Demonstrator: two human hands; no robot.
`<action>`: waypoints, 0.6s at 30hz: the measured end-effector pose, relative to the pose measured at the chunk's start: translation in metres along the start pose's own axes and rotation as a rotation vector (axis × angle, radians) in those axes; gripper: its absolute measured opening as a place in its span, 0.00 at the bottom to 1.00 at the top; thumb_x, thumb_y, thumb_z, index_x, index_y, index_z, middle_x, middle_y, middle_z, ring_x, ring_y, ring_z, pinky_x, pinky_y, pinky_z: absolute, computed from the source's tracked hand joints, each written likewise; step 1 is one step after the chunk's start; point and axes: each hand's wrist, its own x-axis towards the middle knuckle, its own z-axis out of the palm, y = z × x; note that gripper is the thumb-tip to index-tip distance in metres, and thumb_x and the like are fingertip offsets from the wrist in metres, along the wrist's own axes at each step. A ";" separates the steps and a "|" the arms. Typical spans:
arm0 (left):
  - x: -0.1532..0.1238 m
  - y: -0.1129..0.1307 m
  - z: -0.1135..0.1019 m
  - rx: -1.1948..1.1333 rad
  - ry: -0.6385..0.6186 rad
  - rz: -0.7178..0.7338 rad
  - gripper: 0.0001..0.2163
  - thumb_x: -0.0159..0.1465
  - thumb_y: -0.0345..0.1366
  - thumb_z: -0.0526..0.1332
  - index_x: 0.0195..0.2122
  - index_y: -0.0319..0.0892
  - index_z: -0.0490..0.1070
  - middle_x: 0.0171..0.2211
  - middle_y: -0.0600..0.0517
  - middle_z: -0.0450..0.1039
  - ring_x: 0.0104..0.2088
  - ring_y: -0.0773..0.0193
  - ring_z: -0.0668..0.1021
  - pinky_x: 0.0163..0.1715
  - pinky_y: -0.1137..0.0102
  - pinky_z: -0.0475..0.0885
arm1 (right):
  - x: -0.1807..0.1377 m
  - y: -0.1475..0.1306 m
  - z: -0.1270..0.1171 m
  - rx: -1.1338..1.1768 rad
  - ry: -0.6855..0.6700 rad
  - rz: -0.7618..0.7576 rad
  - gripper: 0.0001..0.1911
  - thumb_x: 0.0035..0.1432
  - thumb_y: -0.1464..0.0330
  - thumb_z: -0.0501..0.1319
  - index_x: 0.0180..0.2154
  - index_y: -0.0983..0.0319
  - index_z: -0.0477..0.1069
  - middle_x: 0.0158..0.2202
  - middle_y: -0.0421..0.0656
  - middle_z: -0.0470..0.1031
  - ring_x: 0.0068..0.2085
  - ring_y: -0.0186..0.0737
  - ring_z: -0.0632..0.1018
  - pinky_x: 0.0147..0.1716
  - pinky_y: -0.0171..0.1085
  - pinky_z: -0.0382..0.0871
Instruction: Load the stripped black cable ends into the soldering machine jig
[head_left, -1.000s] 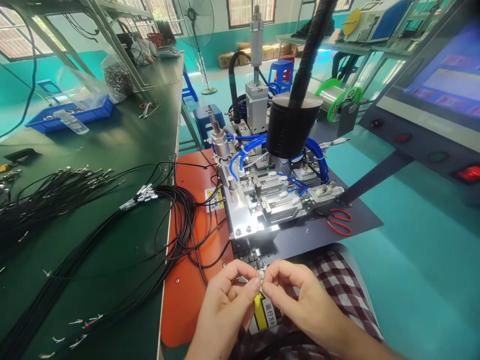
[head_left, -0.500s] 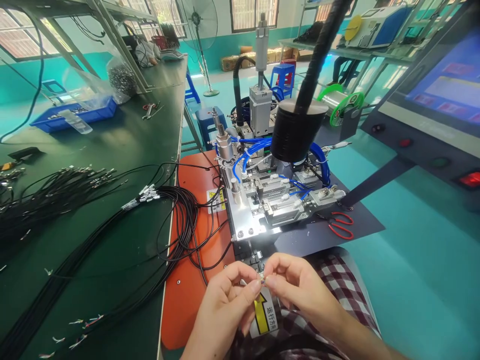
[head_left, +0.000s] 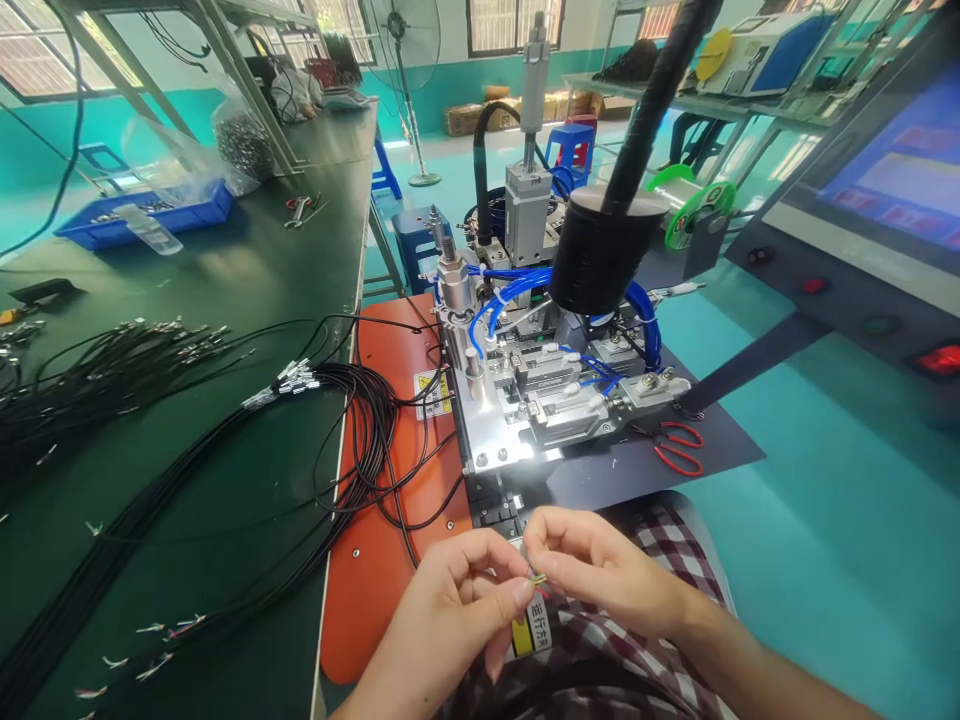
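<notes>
My left hand [head_left: 465, 590] is closed in a pinch on a small tuft of thin coloured wires [head_left: 538, 580], where green, yellow and red show. Its other fingers are curled. Against the same wires, the thumb and forefinger of my right hand [head_left: 596, 565] are pinched together. Both sets of fingertips nearly meet in front of the metal machine [head_left: 555, 385], above a label with a yellow mark [head_left: 521, 637]. Whatever the wires lead back to is hidden by my fingers.
Coiled black cables [head_left: 371, 430] lie over the orange plate [head_left: 382, 600] and the green bench [head_left: 247, 560]. More cables [head_left: 112, 375] are heaped farther left. Red-handled pliers [head_left: 681, 450] rest at the machine's right. A control panel [head_left: 847, 290] juts in on the right.
The coloured wires now show between my fingertips, where only a tiny bit was visible before. My hands stay close together, with the right fingers shifted slightly.
</notes>
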 end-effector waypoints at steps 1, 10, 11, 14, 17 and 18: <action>0.000 -0.002 0.000 0.001 0.003 0.004 0.14 0.54 0.45 0.66 0.28 0.39 0.67 0.15 0.61 0.63 0.12 0.76 0.66 0.13 0.81 0.53 | 0.000 0.000 0.001 0.005 -0.004 -0.002 0.14 0.60 0.58 0.60 0.30 0.63 0.64 0.24 0.34 0.59 0.25 0.29 0.58 0.23 0.31 0.51; 0.003 -0.010 0.001 -0.078 0.089 0.048 0.14 0.54 0.45 0.67 0.27 0.39 0.68 0.12 0.61 0.62 0.10 0.76 0.64 0.12 0.81 0.54 | -0.009 -0.001 0.013 -0.162 0.253 0.034 0.11 0.60 0.61 0.58 0.30 0.62 0.66 0.21 0.34 0.60 0.22 0.29 0.59 0.21 0.31 0.53; 0.004 -0.010 0.002 -0.094 0.096 0.052 0.15 0.54 0.45 0.67 0.27 0.39 0.68 0.12 0.61 0.62 0.10 0.76 0.64 0.12 0.81 0.55 | -0.009 -0.002 0.016 -0.212 0.286 0.033 0.11 0.59 0.63 0.59 0.29 0.62 0.66 0.21 0.34 0.61 0.22 0.30 0.61 0.22 0.31 0.54; 0.004 -0.011 0.005 -0.137 0.130 0.066 0.14 0.54 0.45 0.67 0.27 0.39 0.68 0.12 0.61 0.62 0.10 0.77 0.63 0.12 0.81 0.56 | -0.009 0.000 0.024 -0.296 0.363 0.039 0.09 0.55 0.65 0.60 0.25 0.62 0.66 0.20 0.35 0.62 0.23 0.32 0.63 0.22 0.32 0.56; 0.003 -0.012 0.006 -0.161 0.172 0.064 0.13 0.54 0.44 0.67 0.27 0.40 0.67 0.11 0.62 0.62 0.10 0.77 0.63 0.12 0.82 0.54 | -0.008 0.005 0.028 -0.296 0.382 0.045 0.09 0.55 0.66 0.60 0.25 0.62 0.67 0.21 0.36 0.64 0.24 0.32 0.64 0.23 0.32 0.57; 0.003 -0.013 0.006 -0.160 0.177 0.060 0.13 0.55 0.44 0.67 0.27 0.40 0.67 0.11 0.62 0.61 0.10 0.77 0.62 0.12 0.82 0.53 | -0.008 0.007 0.027 -0.296 0.386 0.045 0.09 0.55 0.65 0.60 0.26 0.62 0.67 0.21 0.36 0.64 0.24 0.33 0.64 0.24 0.32 0.58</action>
